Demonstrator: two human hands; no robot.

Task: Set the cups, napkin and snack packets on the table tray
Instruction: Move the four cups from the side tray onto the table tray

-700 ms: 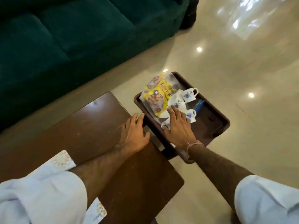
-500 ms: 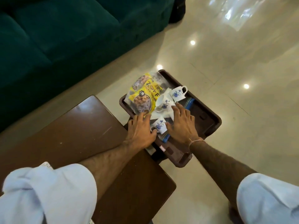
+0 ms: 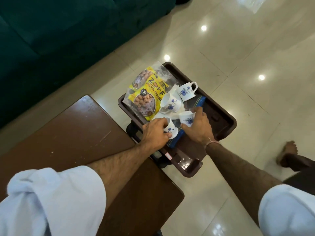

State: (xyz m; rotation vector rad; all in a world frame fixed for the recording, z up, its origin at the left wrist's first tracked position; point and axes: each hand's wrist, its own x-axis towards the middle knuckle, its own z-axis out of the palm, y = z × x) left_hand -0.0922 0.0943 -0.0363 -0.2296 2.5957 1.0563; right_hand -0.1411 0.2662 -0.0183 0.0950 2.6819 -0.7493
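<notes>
A dark brown tray [image 3: 219, 126] sits beside the wooden table [image 3: 68, 133]. On it lie yellow snack packets [image 3: 148, 97], a white napkin [image 3: 173, 90] and a blue cloth [image 3: 199, 102]. Several white cups with blue flowers are there. One cup [image 3: 186, 91] stands upright at the back. Another cup [image 3: 170, 103] lies tilted on the napkin. My left hand [image 3: 155, 133] grips a cup [image 3: 171, 130] near the tray's front. My right hand [image 3: 199, 126] closes around a second cup [image 3: 187, 119] just to the right.
A dark green sofa [image 3: 59, 40] runs along the back left. The glossy tiled floor [image 3: 238, 57] surrounds the tray. A bare foot [image 3: 288, 150] rests on the floor at the right. A small sticker [image 3: 168, 155] shows below the tray's near edge.
My left hand moved from the table edge onto the tray and took hold of a cup. My right hand shifted off the napkin and wrapped around another cup. The view moved closer.
</notes>
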